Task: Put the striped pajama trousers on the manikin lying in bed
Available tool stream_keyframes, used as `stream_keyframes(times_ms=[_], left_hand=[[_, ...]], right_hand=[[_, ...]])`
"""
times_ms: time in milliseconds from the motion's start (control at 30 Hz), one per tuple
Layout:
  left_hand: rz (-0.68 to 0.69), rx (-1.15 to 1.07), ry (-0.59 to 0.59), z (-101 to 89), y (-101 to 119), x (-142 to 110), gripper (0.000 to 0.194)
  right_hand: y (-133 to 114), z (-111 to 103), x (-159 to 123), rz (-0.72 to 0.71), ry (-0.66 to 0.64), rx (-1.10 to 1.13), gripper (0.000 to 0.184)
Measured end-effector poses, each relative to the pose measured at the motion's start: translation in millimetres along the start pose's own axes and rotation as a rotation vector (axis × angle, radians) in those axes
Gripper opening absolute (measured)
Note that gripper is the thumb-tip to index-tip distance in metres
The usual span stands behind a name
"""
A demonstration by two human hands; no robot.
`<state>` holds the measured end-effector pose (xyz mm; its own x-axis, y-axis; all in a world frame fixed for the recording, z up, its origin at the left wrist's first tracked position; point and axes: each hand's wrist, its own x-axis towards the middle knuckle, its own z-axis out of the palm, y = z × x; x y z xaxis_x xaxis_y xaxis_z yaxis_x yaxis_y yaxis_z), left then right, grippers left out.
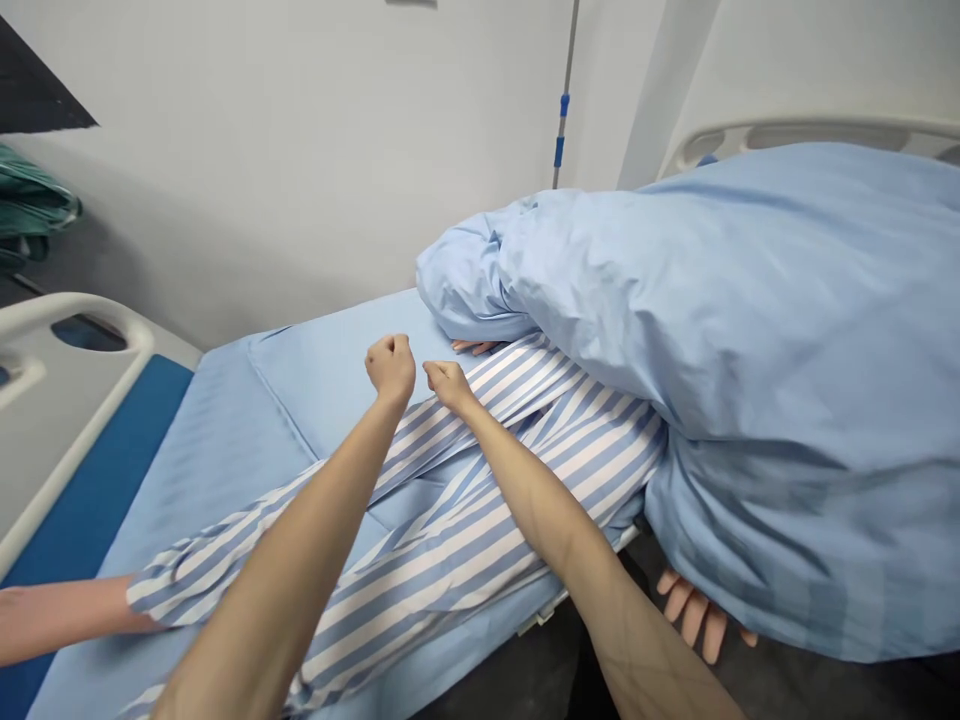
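Note:
Side by side above the bed, both my hands are closed in fists with a small gap between them. My left hand is over the pale blue sheet, and no cloth shows in it. My right hand is just beside the upper leg of the striped trousers, its fingers curled with nothing visible in them. A figure lies on the bed in these blue and white trousers; a bare lower leg comes out at the left. A blue quilt is bunched over the upper body and hides it.
Fingers of the lying figure's hand hang below the quilt at the bed's near side. Other fingertips show under its far edge. A footboard stands left, a headboard right, and a pole against the wall.

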<state>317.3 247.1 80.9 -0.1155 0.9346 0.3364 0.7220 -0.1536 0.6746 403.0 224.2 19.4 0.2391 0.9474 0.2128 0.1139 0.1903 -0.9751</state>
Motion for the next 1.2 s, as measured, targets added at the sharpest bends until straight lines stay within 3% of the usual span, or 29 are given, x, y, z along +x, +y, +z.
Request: stream_keyframes(times_ms=[100, 233, 367, 467, 600, 700, 833, 933, 1067, 1200], left_hand=[[-0.076, 0.212, -0.150, 21.9, -13, -28, 0.030], [-0.043, 0.392, -0.301, 38.0, -29, -49, 0.025], [-0.044, 0.422, -0.309, 37.8, -31, -47, 0.027], [-0.047, 0.403, -0.287, 37.6, -28, -47, 0.029], [-0.080, 0.355, -0.223, 39.8, -25, -51, 0.033], [-0.104, 0.338, -0.211, 41.2, -24, -51, 0.032], [-0.119, 0.349, -0.218, 41.0, -24, -50, 0.030], [-0.097, 0.332, -0.241, 39.4, -26, -50, 0.028], [-0.096, 0.269, -0.274, 35.4, -30, -43, 0.026], [-0.060, 0.104, -0.138, 37.6, -23, -14, 0.034]], right_hand=[[3, 0, 2, 0.033, 0.038, 0.072, 0.042], [3, 4, -2, 0.034, 0.077, -0.012, 0.043], [-21, 1, 1, 0.051, -0.012, -0.331, 0.041], [-57, -7, 16, -0.081, -0.155, -0.509, 0.042], [-92, -19, 42, -0.222, -0.114, -0.505, 0.043], [-78, -27, 43, -0.218, -0.045, -0.465, 0.045], [-26, -31, 14, -0.090, -0.032, -0.554, 0.043], [-1, -29, -3, -0.111, -0.072, -0.616, 0.039], [4, -27, -1, -0.138, -0.072, -0.592, 0.040], [3, -28, 6, -0.129, -0.033, -0.512, 0.042]])
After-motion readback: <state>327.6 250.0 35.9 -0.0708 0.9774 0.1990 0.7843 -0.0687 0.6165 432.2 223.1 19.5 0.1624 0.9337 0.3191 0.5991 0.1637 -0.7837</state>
